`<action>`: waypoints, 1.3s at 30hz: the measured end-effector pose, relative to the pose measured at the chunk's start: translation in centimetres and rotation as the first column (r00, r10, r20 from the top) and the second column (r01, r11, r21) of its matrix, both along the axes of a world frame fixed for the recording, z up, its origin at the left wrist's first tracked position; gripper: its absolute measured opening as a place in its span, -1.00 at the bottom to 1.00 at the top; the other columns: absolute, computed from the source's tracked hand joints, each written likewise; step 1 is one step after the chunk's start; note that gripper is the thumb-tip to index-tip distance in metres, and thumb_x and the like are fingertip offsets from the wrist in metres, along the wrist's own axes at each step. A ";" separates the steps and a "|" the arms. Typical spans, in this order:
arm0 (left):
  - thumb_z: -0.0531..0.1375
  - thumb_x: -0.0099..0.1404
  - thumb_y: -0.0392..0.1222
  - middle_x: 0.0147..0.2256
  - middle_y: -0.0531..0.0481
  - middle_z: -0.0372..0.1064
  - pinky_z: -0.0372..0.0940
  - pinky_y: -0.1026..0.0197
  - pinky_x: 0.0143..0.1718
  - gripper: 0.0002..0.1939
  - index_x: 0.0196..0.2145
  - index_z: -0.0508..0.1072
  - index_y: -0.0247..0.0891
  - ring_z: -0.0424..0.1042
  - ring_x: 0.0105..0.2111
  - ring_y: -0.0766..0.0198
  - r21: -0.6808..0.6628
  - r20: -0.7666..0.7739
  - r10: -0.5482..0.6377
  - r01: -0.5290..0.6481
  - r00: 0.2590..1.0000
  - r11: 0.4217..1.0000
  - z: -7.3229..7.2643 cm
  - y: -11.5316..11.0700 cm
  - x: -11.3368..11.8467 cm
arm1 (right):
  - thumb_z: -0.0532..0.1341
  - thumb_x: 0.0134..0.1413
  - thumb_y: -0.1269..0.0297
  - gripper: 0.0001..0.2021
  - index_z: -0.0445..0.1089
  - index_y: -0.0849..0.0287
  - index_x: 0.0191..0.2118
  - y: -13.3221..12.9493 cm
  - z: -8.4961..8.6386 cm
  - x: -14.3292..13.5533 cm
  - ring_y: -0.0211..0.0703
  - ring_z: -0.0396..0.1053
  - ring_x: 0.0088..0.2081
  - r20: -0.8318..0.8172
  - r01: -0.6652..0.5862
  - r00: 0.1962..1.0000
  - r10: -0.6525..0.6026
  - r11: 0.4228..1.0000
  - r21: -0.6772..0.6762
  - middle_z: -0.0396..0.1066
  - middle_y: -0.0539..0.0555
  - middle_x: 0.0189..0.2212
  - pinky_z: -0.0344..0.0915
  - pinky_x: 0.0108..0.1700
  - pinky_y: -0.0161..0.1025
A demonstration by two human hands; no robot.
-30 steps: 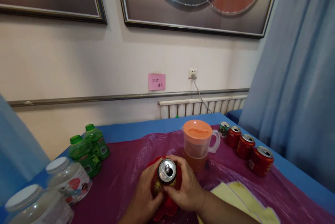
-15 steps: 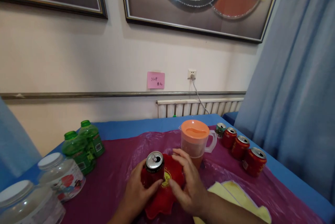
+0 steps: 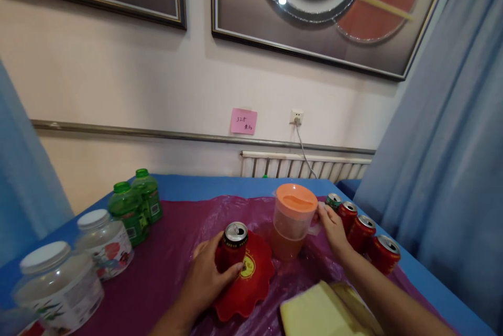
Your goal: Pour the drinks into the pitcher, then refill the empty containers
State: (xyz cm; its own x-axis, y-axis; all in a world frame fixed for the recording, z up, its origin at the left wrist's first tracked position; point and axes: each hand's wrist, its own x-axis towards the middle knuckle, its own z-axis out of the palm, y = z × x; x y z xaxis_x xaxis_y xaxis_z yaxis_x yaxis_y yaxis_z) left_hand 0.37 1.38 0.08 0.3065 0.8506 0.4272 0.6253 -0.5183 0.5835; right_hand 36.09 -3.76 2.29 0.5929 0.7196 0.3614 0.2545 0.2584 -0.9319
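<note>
My left hand (image 3: 204, 275) is wrapped round an opened dark red drink can (image 3: 231, 255), which stands upright over the left part of a red scalloped dish (image 3: 257, 286) with a yellow emblem. At the right, my right hand (image 3: 332, 226) has its fingers closed round the handle of a clear plastic pitcher (image 3: 290, 228). The pitcher has an orange lid (image 3: 296, 198) and holds amber-orange liquid in its lower part. It stands upright behind the dish, on a purple plastic sheet (image 3: 176, 252). Part of the handle is hidden by my fingers.
Several opened cans (image 3: 361, 231) line the right side, close to my right forearm. Near the front lies a folded yellow cloth (image 3: 320, 310). At left stand two green bottles (image 3: 128, 213) and two clear jars (image 3: 58, 289) with white lids. Behind the table is a radiator (image 3: 283, 167).
My right hand has left the space beside the can and dish and moved right onto the pitcher's handle. My left hand still holds the can. The view has shifted slightly.
</note>
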 end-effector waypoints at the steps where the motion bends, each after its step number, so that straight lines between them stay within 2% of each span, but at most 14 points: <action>1: 0.36 0.06 0.07 0.05 -0.22 0.53 0.30 -0.24 0.11 -0.30 0.13 0.41 -0.21 0.47 0.03 -0.18 0.003 -0.013 -0.005 0.005 1.000 1.000 0.1 -0.1 0.0 | 0.23 0.00 -0.37 -0.43 0.30 0.12 -0.54 0.2 0.0 -0.2 -0.18 0.24 -0.47 -0.013 -0.014 1.000 0.014 1.000 0.004 0.29 -0.03 -0.57 0.23 -0.37 -0.25; 6: 0.36 0.07 0.00 0.05 -0.20 0.53 0.21 -0.26 0.16 -0.33 0.13 0.42 -0.20 0.46 0.03 -0.18 -0.010 -0.043 -0.011 0.010 0.999 1.000 0.6 -0.4 0.1 | 0.14 0.02 -0.44 -0.39 0.06 0.03 -0.57 1.4 -0.2 -1.0 -0.29 -0.02 -0.63 -0.113 -0.046 0.993 0.047 0.999 0.004 -0.03 -0.17 -0.68 0.05 -0.57 -0.29; 10: 0.37 0.06 0.01 0.04 -0.24 0.53 0.21 -0.25 0.16 -0.31 0.13 0.42 -0.26 0.46 0.03 -0.19 -0.037 -0.047 0.008 -0.010 0.999 0.999 0.7 -0.5 0.1 | 0.21 -0.05 -0.42 -0.38 0.00 0.02 -0.58 2.4 1.1 -1.2 -0.33 -0.10 -0.65 -0.119 -0.073 0.990 0.071 0.997 -0.011 -0.11 -0.21 -0.70 -0.01 -0.59 -0.30; 14: 0.38 0.05 -0.01 0.07 -0.24 0.52 0.12 -0.29 0.23 -0.30 0.14 0.40 -0.23 0.45 0.09 -0.20 -0.037 -0.035 0.018 -0.020 0.999 0.999 0.8 -0.6 0.0 | 0.29 -0.11 -0.38 -0.38 0.07 0.05 -0.62 2.8 4.1 -0.7 -0.33 -0.05 -0.65 -0.035 -0.096 0.995 0.095 0.995 -0.033 -0.02 -0.18 -0.72 -0.01 -0.59 -0.31; 17: 0.39 0.05 -0.04 0.08 -0.22 0.53 0.02 -0.33 0.29 -0.31 0.14 0.40 -0.19 0.46 0.12 -0.18 -0.059 -0.021 -0.002 0.000 1.000 0.998 1.0 -0.7 0.0 | 0.31 -0.09 -0.34 -0.39 0.11 0.07 -0.66 2.7 6.7 -0.1 -0.32 -0.02 -0.65 0.052 -0.112 0.992 0.115 0.992 -0.057 0.01 -0.16 -0.74 -0.01 -0.59 -0.31; 21: 0.39 0.04 -0.04 0.10 -0.23 0.52 -0.01 -0.37 0.30 -0.35 0.10 0.43 -0.17 0.45 0.13 -0.21 -0.060 -0.004 -0.012 0.011 1.000 0.998 1.0 -0.8 0.0 | 0.32 -0.07 -0.30 -0.40 0.12 0.08 -0.68 2.3 10.2 0.0 -0.34 -0.04 -0.65 0.169 -0.128 0.975 0.142 0.988 -0.090 0.01 -0.14 -0.75 -0.03 -0.60 -0.32; 26: 0.39 0.02 -0.09 0.09 -0.20 0.52 -0.06 -0.38 0.31 -0.37 0.08 0.44 -0.13 0.46 0.13 -0.20 -0.070 0.025 -0.037 0.038 0.999 0.997 0.9 -1.0 0.0 | 0.34 -0.13 -0.30 -0.40 0.09 0.06 -0.68 1.7 13.0 -0.9 -0.34 -0.04 -0.65 0.272 -0.168 0.941 0.201 0.976 -0.138 -0.02 -0.15 -0.74 -0.06 -0.61 -0.32; 30: 0.39 0.03 -0.11 0.10 -0.20 0.52 -0.10 -0.39 0.32 -0.36 0.10 0.43 -0.12 0.45 0.13 -0.19 -0.084 0.039 -0.051 0.054 0.998 0.995 0.8 -1.1 0.1 | 0.30 -0.09 -0.30 -0.41 0.06 0.05 -0.66 1.5 13.9 -1.7 -0.33 -0.03 -0.64 0.366 -0.186 0.900 0.237 0.968 -0.170 -0.07 -0.16 -0.72 -0.04 -0.60 -0.32; 39: 0.39 0.04 -0.15 0.12 -0.22 0.49 -0.15 -0.39 0.32 -0.32 0.14 0.40 -0.15 0.41 0.16 -0.20 -0.109 0.047 -0.081 0.086 0.996 0.990 0.4 -1.5 0.1 | 0.27 -0.07 -0.30 -0.41 0.00 0.03 -0.65 2.0 14.2 -3.3 -0.34 -0.08 -0.62 0.478 -0.211 0.829 0.291 0.953 -0.215 -0.11 -0.16 -0.68 -0.12 -0.56 -0.29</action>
State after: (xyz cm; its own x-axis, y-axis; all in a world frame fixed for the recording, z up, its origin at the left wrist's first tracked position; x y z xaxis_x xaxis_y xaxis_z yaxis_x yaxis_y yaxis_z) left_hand 0.46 -0.17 0.45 0.3619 0.8657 0.3459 0.5564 -0.4983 0.6649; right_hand 32.76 -1.78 16.46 0.1520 0.8869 0.4362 0.6394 0.2483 -0.7277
